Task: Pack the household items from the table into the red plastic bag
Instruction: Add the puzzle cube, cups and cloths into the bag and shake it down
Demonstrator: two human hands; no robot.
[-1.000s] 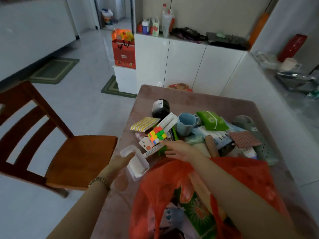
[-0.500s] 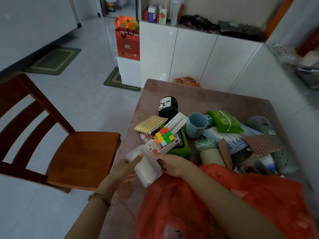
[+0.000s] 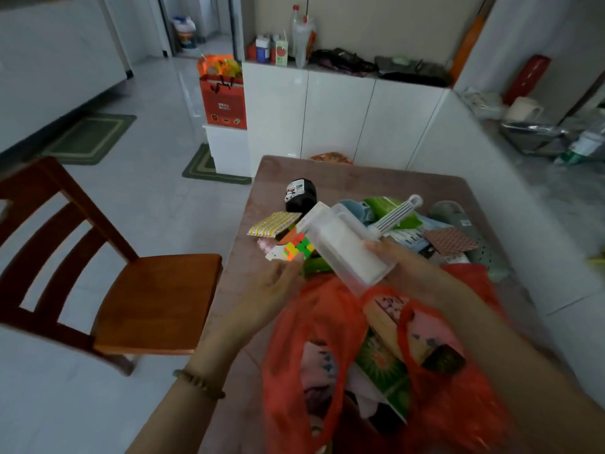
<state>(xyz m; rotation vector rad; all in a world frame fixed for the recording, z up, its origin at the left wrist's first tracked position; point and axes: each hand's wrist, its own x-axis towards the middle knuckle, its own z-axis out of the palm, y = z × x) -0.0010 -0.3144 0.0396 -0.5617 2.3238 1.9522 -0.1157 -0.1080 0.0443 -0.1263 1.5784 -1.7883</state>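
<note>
A lint roller (image 3: 343, 250) in a clear case with a white ribbed handle is held tilted above the table; my right hand (image 3: 404, 268) grips its lower end. My left hand (image 3: 273, 285) hovers just left of it, fingers apart and holding nothing. Below both hands the red plastic bag (image 3: 458, 407) lies open with a green patterned box and other items inside. Behind the roller are a colour cube (image 3: 299, 249), a yellow striped packet (image 3: 273, 222), a black pouch (image 3: 299, 191), a green wipes pack (image 3: 389, 208) and grey-green clogs (image 3: 458, 216).
The pink-brown table (image 3: 376, 178) stands against a white wall on the right. A wooden chair (image 3: 157, 299) sits close to its left edge. White cabinets (image 3: 337, 116) and a red gift bag (image 3: 222, 96) are behind the table.
The lint roller passed from my left hand to my right and rose, now tilted over the bag's mouth. My left hand let go and opened.
</note>
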